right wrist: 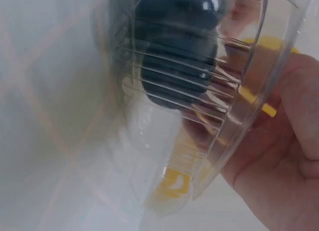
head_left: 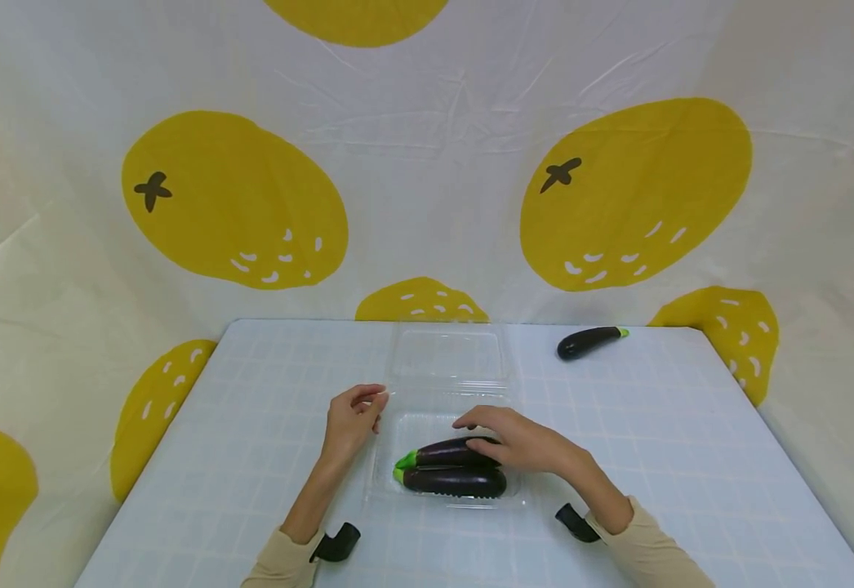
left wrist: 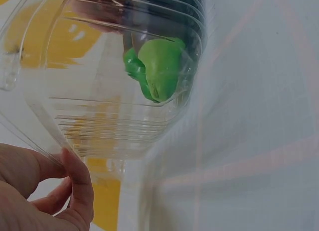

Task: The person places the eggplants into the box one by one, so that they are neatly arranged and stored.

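A clear plastic clamshell box (head_left: 390,490) lies on the table with its hinged lid (head_left: 451,351) folded back, away from me. Two dark eggplants lie side by side in it, green stems to the left: a front eggplant (head_left: 456,482) and a back eggplant (head_left: 438,452). My left hand (head_left: 353,420) pinches the box's left rim between thumb and finger, clearer in the left wrist view. Over the right end of the back eggplant, my right hand (head_left: 526,441) has its fingers loosely extended. Whether it touches that eggplant, I cannot tell.
A third eggplant (head_left: 589,343) lies at the table's back right, stem to the right. The white table (head_left: 691,457) has a faint grid pattern. Behind its back edge hangs a pale curtain (head_left: 434,188) with yellow fruit shapes.
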A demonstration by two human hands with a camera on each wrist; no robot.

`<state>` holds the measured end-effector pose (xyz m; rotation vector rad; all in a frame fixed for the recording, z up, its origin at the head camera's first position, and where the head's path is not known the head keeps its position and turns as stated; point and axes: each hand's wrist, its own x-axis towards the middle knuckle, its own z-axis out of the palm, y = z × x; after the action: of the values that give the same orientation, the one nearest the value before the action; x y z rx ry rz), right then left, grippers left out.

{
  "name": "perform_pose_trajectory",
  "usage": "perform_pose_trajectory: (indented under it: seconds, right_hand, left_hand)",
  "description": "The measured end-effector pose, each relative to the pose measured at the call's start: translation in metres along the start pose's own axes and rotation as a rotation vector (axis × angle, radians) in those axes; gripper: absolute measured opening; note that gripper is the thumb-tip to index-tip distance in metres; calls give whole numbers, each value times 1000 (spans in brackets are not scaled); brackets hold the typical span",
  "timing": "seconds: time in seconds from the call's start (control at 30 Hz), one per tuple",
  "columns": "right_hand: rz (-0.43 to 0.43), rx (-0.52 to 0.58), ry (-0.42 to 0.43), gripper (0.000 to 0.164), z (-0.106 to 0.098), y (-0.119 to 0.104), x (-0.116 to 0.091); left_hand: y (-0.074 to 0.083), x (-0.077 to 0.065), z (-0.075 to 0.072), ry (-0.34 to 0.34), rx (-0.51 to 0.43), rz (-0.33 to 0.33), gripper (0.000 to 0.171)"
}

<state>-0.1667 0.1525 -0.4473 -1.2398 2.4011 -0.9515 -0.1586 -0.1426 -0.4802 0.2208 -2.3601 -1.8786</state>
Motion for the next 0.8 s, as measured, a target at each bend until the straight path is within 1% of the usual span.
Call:
perform_pose_trajectory:
  seconds: [0.23,0.37,0.47,0.6,0.8]
  right_hand:
    - [33,-25,137,28,-8,0,-6]
    - [42,-49,182,27,-12,2,-10]
    - [64,-64,210,27,-15,3,-12]
    - [80,-80,252,26,-20,5,-15]
    - [71,-144,356,24,-27,9,-20]
  left_hand:
    - [1,0,0,4,15,-7,21]
    - [1,0,0,5,7,-10,20]
    - [1,-1,0,2,2,-13,20]
    - [2,-1,0,7,15,-11,21]
    - [2,-1,0,8,27,-8,21]
